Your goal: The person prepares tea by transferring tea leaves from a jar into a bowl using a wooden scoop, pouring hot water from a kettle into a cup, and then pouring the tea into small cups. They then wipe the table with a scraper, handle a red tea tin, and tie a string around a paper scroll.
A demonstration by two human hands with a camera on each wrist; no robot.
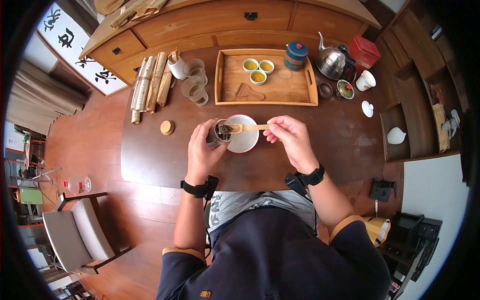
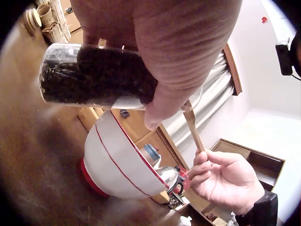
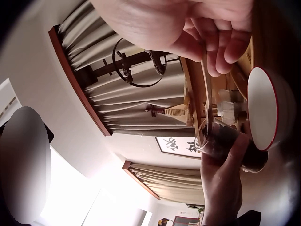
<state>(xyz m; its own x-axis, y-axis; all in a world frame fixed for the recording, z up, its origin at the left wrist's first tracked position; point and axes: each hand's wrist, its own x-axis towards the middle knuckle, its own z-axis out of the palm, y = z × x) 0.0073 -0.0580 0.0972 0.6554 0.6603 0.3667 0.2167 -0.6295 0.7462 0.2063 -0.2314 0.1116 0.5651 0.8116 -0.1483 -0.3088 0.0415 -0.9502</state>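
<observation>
My left hand (image 1: 201, 154) grips a clear glass jar (image 2: 96, 77) of dark, dry tea leaves (image 1: 224, 134). In the left wrist view the jar lies tipped nearly on its side, above and beside a white bowl (image 2: 117, 157) with a red rim. Between thumb and fingers, my right hand (image 1: 294, 142) pinches the handle end of a light wooden tea scoop (image 1: 256, 127). The scoop's other end is at the jar's mouth, with dark leaves around it. From the head view, jar and scoop overlap the bowl's left and upper parts.
Beyond the bowl stands a wooden tray (image 1: 225, 102) with three cups of yellow tea (image 1: 258, 76) and a blue lidded jar (image 1: 295, 56). Left are empty glasses (image 1: 196, 92), bamboo scrolls (image 1: 150, 85) and a round lid (image 1: 167, 127). A kettle (image 1: 335, 62) stands back right.
</observation>
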